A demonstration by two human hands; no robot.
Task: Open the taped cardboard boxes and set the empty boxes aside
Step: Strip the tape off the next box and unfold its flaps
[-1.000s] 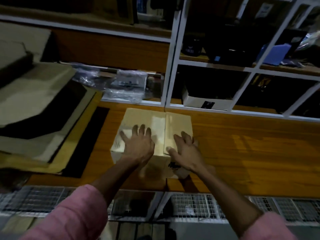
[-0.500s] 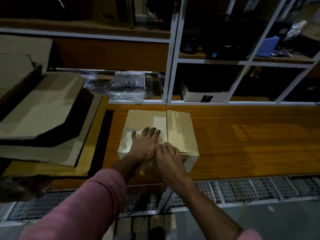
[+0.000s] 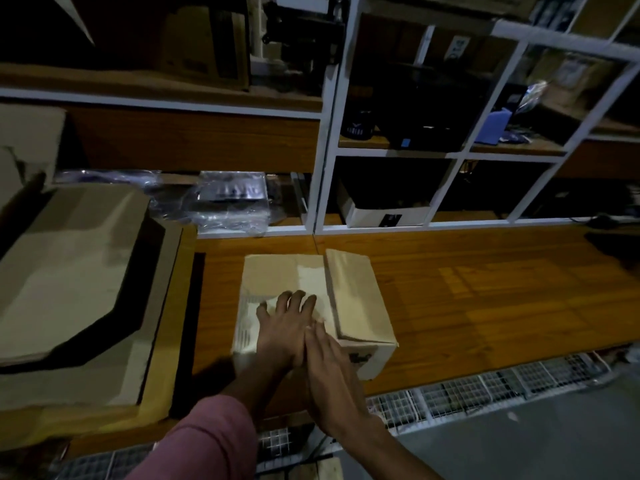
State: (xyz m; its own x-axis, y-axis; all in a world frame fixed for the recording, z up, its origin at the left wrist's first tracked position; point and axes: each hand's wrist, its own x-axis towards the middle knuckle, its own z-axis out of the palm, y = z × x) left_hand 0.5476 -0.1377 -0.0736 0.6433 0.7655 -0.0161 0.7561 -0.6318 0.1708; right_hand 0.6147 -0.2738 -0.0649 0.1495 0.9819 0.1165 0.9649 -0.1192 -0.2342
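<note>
Your cardboard box [image 3: 313, 306] sits on the wooden shelf [image 3: 485, 299], straight ahead of you and close to its front edge, with its long axis running away from you and its centre seam [image 3: 327, 289] following that same line. Your left hand [image 3: 285, 329] lies flat on the left half of the lid, fingers straight and spread, gripping nothing. Your right hand [image 3: 329, 372] lies against it, fingers straight and pressed together, fingertips near the seam at the box's near end; it holds nothing either. The right flap [image 3: 356, 296] stands slightly proud of the left one (so the seam may already be free there). Judging by position, the right hand is the nearer one to slip under that flap's edge.

A second ago your hands were apart, one on each half of the lid. Now the right hand has slid over to meet the left, and the box looks turned a little clockwise. Flattened cardboard [image 3: 76, 271] is stacked at your left.
</note>
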